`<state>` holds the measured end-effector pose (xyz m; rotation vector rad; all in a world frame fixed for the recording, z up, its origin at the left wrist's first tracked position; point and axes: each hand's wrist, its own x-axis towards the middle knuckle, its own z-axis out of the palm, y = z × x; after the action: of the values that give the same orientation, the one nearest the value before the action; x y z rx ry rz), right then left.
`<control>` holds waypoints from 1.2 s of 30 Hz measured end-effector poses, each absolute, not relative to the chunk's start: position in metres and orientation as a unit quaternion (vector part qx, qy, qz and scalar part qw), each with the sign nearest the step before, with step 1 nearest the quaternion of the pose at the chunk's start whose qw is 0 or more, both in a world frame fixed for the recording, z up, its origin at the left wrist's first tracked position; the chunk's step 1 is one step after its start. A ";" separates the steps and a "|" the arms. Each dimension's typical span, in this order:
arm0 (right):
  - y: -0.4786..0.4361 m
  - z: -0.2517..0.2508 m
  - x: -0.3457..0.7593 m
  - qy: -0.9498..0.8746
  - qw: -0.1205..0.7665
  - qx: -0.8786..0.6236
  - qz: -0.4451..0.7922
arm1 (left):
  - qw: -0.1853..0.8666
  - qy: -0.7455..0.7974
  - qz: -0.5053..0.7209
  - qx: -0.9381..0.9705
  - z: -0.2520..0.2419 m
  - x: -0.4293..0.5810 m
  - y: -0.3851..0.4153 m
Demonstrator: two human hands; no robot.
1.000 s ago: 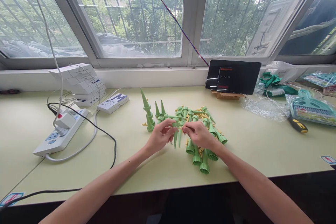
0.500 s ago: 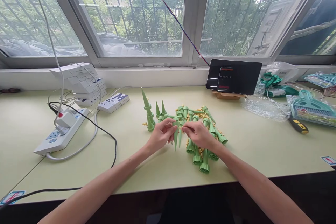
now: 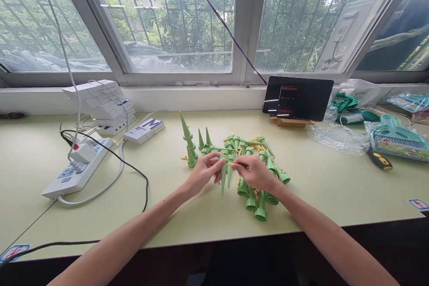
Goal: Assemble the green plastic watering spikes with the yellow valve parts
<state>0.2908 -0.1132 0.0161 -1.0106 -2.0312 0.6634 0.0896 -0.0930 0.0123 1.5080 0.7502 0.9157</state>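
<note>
My left hand (image 3: 205, 170) is closed on a green plastic watering spike (image 3: 223, 179), its pointed end hanging down. Close against that spike, my right hand (image 3: 252, 170) is in a pinch; whatever sits between its fingertips is too small and hidden to make out. A second green point (image 3: 229, 176) hangs between the two hands. Under and beyond my right hand lies a pile of green watering spikes (image 3: 261, 211), mixed with small yellow valves (image 3: 257, 147). To the left of the pile stands a stack of spikes (image 3: 189, 143), with two more upright points (image 3: 208, 136) beside it.
A power strip (image 3: 80, 167) with cables, a white box (image 3: 145, 132) and a stack of white boxes (image 3: 100, 105) occupy the left. A tablet (image 3: 306, 98) leans at the back. Plastic-wrapped brushes (image 3: 398, 136) and a black-yellow handle (image 3: 380, 160) lie right.
The held spike's tip has dipped slightly lower. Both hands stay nearly in place, still close together.
</note>
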 end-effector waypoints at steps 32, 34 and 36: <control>-0.110 0.012 0.293 -0.799 0.356 -0.393 0.282 | 0.501 0.320 0.451 0.666 0.001 0.093 -0.094; -0.110 0.013 0.294 -0.799 0.356 -0.394 0.282 | 0.506 0.317 0.448 0.666 0.003 0.093 -0.095; -0.111 0.014 0.294 -0.798 0.358 -0.394 0.281 | 0.538 0.318 0.425 0.655 0.005 0.092 -0.095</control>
<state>0.2941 -0.1109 0.0140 -1.0174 -2.0593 0.7251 0.0916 -0.0947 0.0052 1.5582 0.7558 1.0111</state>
